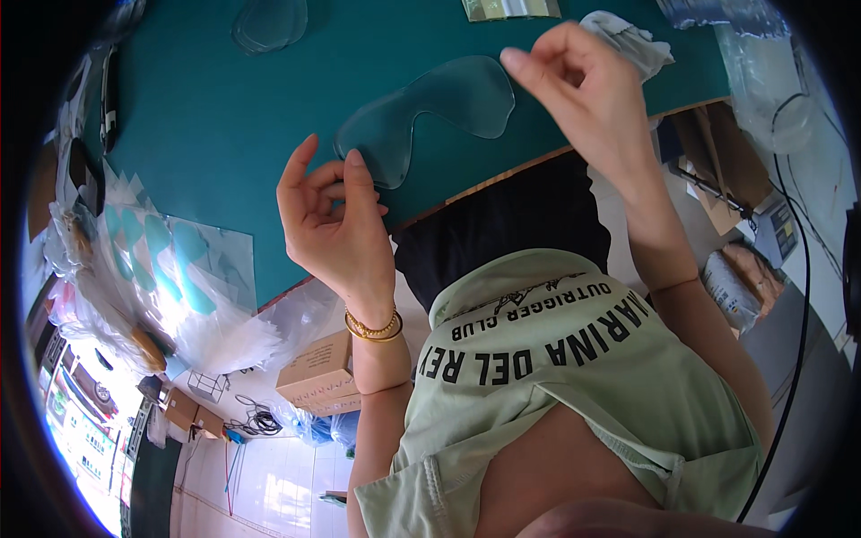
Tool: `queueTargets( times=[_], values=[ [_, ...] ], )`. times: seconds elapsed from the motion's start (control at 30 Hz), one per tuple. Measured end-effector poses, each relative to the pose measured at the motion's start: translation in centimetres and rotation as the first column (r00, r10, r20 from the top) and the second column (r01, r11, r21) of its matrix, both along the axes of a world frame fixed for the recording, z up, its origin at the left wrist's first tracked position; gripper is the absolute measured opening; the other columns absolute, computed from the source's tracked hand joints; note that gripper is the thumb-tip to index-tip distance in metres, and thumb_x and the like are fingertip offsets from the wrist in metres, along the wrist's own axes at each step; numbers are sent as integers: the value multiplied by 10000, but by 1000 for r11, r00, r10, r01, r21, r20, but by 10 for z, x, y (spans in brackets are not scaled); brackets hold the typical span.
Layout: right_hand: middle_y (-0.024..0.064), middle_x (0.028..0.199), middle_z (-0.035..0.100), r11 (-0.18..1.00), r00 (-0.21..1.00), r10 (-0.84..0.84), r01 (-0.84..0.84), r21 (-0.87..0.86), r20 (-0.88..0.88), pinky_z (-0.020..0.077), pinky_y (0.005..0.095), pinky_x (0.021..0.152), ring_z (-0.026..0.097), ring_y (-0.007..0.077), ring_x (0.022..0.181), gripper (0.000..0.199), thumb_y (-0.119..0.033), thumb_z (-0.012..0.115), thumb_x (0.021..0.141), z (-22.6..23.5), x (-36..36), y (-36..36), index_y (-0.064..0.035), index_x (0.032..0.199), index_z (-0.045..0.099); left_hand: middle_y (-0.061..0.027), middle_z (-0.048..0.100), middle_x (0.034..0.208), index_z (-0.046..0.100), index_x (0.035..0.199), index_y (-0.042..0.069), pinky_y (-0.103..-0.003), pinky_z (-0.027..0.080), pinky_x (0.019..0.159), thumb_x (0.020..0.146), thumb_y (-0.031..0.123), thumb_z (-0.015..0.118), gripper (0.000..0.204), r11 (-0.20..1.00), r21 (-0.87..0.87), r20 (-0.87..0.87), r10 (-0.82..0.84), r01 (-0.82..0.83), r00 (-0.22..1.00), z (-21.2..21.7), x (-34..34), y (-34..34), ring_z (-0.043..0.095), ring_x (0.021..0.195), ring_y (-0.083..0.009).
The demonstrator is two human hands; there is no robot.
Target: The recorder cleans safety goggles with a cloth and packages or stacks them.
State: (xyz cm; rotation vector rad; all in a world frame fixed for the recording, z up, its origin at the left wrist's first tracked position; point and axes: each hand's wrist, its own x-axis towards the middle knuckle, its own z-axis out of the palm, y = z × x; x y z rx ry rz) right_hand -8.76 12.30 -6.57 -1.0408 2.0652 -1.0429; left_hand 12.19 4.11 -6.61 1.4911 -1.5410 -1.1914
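A clear, curved goggle lens with a nose notch shows over the green tabletop, close to its near edge. My left hand, with gold bracelets at the wrist, is at the lens's left end. Its thumb overlaps the lens, the index finger points away, and the other fingers curl at the rim, closed on it. At the lens's upper right corner is my right hand. Its thumb stretches to the rim while the fingers bend apart from the thumb tip, and I see nothing gripped between them.
More clear lenses lie at the far left of the green table. A crumpled white cloth is beyond my right hand. Plastic sheets with teal shapes cover the left edge. A cardboard box stands on the floor, and a black cable hangs at right.
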Motion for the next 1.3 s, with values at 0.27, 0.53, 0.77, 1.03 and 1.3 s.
queueTargets(
  times=[0.27, 0.53, 0.77, 1.03, 1.3],
  values=[
    [247, 984, 620, 967, 402, -237, 12, -254, -884, 493, 470, 881, 616, 413, 908, 656, -269, 726, 874, -3, -23, -51, 138, 1294, 429, -50, 680, 790, 601, 1203, -18, -181, 452, 474, 877, 30, 713, 348, 999, -39, 20, -1, 2, 1000, -3, -2, 1, 543, 559, -36],
    [305, 957, 633, 998, 972, 44, -55, -43, -231, 495, 445, 759, 647, 436, 927, 432, -170, 671, 897, 48, 9, -18, 49, 1191, 444, -47, 679, 780, 599, 1202, -16, -189, 458, 484, 882, 37, 711, 343, 999, -47, 26, 5, -4, 1000, -2, -2, 2, 548, 559, -46],
    [249, 698, 621, 967, 790, 72, -206, -153, -609, 475, 489, 519, 623, 447, 625, 464, -148, 636, 900, 33, 26, -14, 69, 1202, 359, -51, 677, 783, 595, 1209, -16, -189, 465, 491, 881, 35, 711, 351, 998, -58, 22, 1, 1, 1000, -1, -2, 1, 555, 566, -50],
    [331, 848, 618, 928, 894, 16, -180, -327, -448, 505, 489, 642, 625, 494, 769, 411, -149, 613, 922, 22, -6, 4, 46, 1220, 405, -60, 676, 789, 580, 1227, -19, -190, 468, 487, 886, 40, 702, 366, 998, -63, 43, -6, 8, 999, -2, -2, 3, 568, 582, -58],
    [337, 941, 605, 997, 957, 72, -68, 27, -280, 491, 487, 696, 626, 490, 863, 404, -175, 577, 959, 44, 13, 6, 36, 1243, 381, -63, 669, 790, 567, 1237, -25, -191, 465, 478, 891, 40, 696, 375, 1000, -17, 16, -17, 17, 1000, 3, -3, 0, 558, 577, -60]
  ],
)
